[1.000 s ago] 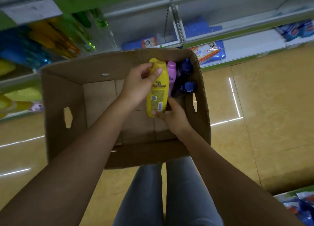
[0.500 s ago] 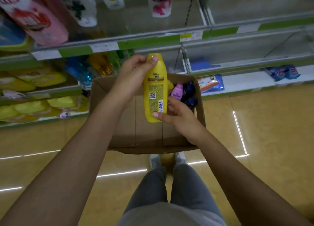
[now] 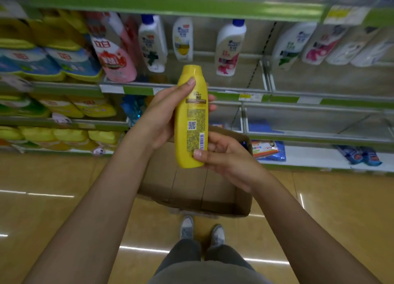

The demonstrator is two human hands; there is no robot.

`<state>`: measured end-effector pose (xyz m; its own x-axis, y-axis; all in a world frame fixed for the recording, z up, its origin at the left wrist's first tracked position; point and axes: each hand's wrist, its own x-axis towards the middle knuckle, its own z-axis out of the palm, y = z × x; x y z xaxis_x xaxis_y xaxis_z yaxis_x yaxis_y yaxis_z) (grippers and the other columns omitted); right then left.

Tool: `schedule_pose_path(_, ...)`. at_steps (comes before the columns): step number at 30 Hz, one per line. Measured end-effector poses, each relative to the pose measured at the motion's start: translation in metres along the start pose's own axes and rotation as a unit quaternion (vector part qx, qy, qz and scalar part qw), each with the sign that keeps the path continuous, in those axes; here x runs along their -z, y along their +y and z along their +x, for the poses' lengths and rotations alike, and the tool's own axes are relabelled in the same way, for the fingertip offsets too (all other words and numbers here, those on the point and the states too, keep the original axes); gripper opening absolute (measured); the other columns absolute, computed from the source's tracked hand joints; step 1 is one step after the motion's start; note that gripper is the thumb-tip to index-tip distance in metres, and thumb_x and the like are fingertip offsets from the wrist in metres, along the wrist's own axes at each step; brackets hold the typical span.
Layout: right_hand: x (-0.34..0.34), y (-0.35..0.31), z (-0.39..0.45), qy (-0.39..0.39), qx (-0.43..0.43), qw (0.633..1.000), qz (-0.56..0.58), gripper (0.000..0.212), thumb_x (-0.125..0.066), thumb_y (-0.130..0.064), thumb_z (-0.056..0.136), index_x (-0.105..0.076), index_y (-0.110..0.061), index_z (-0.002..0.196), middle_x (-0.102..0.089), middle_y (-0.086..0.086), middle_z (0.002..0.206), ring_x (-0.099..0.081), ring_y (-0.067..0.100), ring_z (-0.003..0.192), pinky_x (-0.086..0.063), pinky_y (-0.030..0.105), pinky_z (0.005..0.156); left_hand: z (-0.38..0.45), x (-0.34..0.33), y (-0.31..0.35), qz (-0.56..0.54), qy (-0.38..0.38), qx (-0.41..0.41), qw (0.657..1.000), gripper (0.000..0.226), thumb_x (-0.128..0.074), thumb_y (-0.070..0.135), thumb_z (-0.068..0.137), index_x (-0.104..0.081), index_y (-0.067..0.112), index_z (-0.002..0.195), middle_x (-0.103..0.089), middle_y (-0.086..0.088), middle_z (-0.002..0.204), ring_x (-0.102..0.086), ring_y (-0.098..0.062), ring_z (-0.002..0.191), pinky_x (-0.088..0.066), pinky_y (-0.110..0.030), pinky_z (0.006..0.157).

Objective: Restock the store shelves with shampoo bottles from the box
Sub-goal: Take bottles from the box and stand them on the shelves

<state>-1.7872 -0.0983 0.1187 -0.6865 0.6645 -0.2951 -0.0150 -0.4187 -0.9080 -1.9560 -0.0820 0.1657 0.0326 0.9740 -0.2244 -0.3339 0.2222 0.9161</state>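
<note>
Head view, the only one here: both hands are on a yellow bottle (image 3: 191, 117), held upright in front of the shelves (image 3: 298, 96). It's smooth glossy plastic, tall and rounded, with a rounded cap on top and a printed back label facing the camera, with a QR code and barcode. The left hand (image 3: 162, 117) wraps the upper half, thumb pressed on the front just under the cap, fingertips peeking round the far side. The right hand (image 3: 226, 155) takes the bottom end, thumb on the lower front edge and fingers curled behind. So both grips are closed around the bottle, not spread.

Straight below the grip sits the box (image 3: 196, 187), plain brown cardboard, open top, creased flaps showing on the floor of it. A bit of something blue shows at its right edge, too hidden to call.

Above and behind the grip there's a row of white bottles (image 3: 230, 47) leaning on a shelf. Left of the grip, soft yellow pouches (image 3: 91, 106) in stacks. Floor (image 3: 341, 209) is shiny tan tile.
</note>
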Motion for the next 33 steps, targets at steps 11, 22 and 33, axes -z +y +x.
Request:
schedule_pose_path(11, -0.035, -0.037, 0.012, 0.120, 0.080, 0.966, -0.213, 0.065, -0.082, -0.043, 0.064, -0.054, -0.021, 0.118, -0.070, -0.003, 0.110, -0.067, 0.012, 0.100, -0.054, 0.044, 0.091, 0.001, -0.033, 0.029, 0.159, 0.194, -0.157, 0.955, 0.026, -0.061, 0.034, 0.090, -0.064, 0.008, 0.091, -0.071, -0.019, 0.088, -0.073, -0.020, 0.072, -0.058, -0.037, 0.065)
schedule_pose_path(22, -0.018, -0.066, 0.003, 0.005, 0.091, 0.993, -0.072, 0.047, -0.070, -0.001, 0.082, -0.054, -0.014, 0.124, -0.067, 0.010, 0.116, -0.066, 0.022, 0.107, -0.055, 0.032, 0.092, 0.006, -0.029, 0.062, 0.086, 0.015, -0.100, 0.991, 0.046, -0.053, 0.041, 0.085, -0.059, 0.006, 0.114, -0.073, -0.009, 0.096, -0.071, -0.026, 0.080, -0.056, -0.035, 0.078)
schedule_pose_path(33, -0.014, -0.078, -0.003, 0.074, 0.100, 0.982, -0.140, 0.029, -0.069, -0.016, 0.088, -0.061, -0.015, 0.115, -0.067, 0.017, 0.113, -0.066, 0.018, 0.096, -0.055, 0.032, 0.088, 0.009, -0.052, 0.066, 0.208, 0.169, -0.171, 0.948, 0.037, -0.066, 0.054, 0.079, -0.063, 0.020, 0.094, -0.071, -0.010, 0.092, -0.071, -0.027, 0.084, -0.057, -0.047, 0.077)
